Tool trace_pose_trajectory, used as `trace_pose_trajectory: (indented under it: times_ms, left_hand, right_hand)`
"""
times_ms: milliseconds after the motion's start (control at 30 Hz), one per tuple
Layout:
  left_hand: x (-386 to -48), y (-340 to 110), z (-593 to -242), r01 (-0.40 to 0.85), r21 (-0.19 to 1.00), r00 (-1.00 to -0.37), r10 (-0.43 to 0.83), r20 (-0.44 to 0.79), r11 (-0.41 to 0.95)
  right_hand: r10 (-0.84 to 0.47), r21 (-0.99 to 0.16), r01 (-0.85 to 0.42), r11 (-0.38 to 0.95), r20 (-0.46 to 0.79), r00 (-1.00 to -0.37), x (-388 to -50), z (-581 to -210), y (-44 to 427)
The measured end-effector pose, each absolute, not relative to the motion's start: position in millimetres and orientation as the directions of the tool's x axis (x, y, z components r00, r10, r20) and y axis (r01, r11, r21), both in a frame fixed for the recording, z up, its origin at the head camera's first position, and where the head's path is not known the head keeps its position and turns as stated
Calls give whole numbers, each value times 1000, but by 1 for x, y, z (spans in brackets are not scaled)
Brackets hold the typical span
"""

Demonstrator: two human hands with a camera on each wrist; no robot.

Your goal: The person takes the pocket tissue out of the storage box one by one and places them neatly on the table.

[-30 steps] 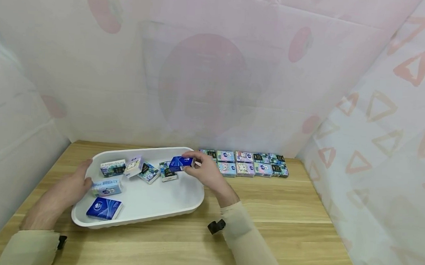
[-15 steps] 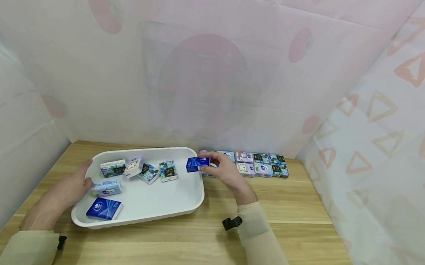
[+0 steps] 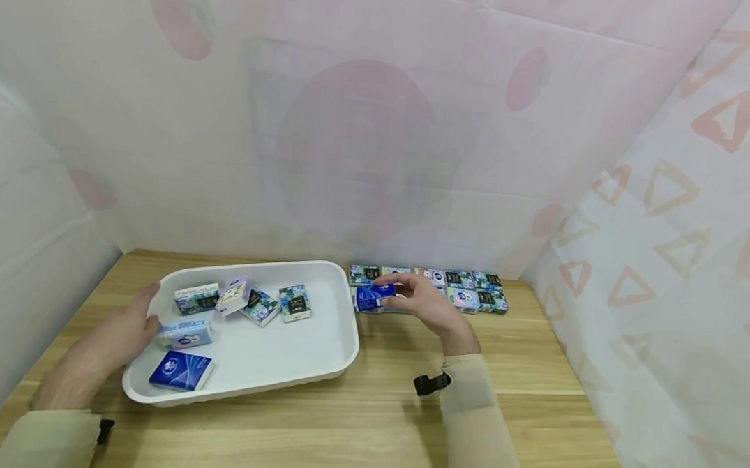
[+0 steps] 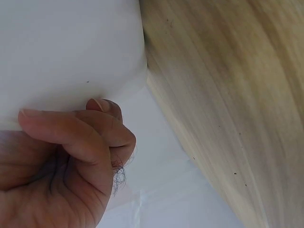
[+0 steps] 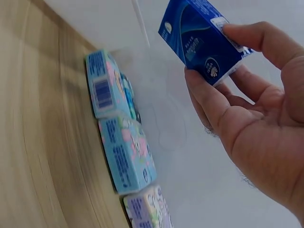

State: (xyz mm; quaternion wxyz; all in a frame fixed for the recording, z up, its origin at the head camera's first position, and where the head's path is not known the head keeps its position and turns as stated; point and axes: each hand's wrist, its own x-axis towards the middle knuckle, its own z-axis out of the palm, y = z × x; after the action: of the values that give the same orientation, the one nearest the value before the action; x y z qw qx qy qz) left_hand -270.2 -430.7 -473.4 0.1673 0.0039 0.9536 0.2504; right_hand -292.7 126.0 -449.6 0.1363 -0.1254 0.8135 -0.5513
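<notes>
Pinched between thumb and fingers of the right hand [image 3: 427,305] is a dark blue tissue pack [image 3: 374,297], held above the left end of two rows of packs. In the right wrist view the same blue pack [image 5: 199,40] hangs in the right hand [image 5: 256,99], over light blue packs [image 5: 127,154]. The left hand [image 3: 116,331] grips the left rim of a white tray [image 3: 269,358]; the left wrist view has the left hand's [image 4: 71,156] fingers curled at the tray wall [image 4: 71,52].
Inside the tray lie several packs, among them a blue one [image 3: 182,371], a light blue one [image 3: 185,333] and a flowered one [image 3: 294,303]. Two rows of packs [image 3: 463,299] stand on the wooden table [image 3: 367,415] by the back wall [image 3: 353,156].
The right hand has carried the blue pack rightward, from over the tray, across its right rim to above the rows. The left hand has stayed at the left rim.
</notes>
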Motion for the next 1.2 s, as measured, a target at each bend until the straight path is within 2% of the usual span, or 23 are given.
trace_pose_trajectory:
  times_ms: [233,467,800,1200]
  left_hand:
    - [-272,-433,-475,-67,474,-947,94,-308,878]
    - [-272,-433,-477,-64,466,-946,95,-309,882]
    - [-272,-433,-475,-30,474,-949,124,-291,880]
    - [-272,-433,-476,-45,487,-945,121,-305,872]
  right_hand:
    - [-376,-906,-79,416,-92,-922,-297,-458,141]
    - [-380,-867,-44,496,-172,-909,-299,-463,144]
    - [-461,-793,-175,584,-146,-875,-300,-469,140]
    - [-531,-771,-252,585,-129,-838,-298,-472,121]
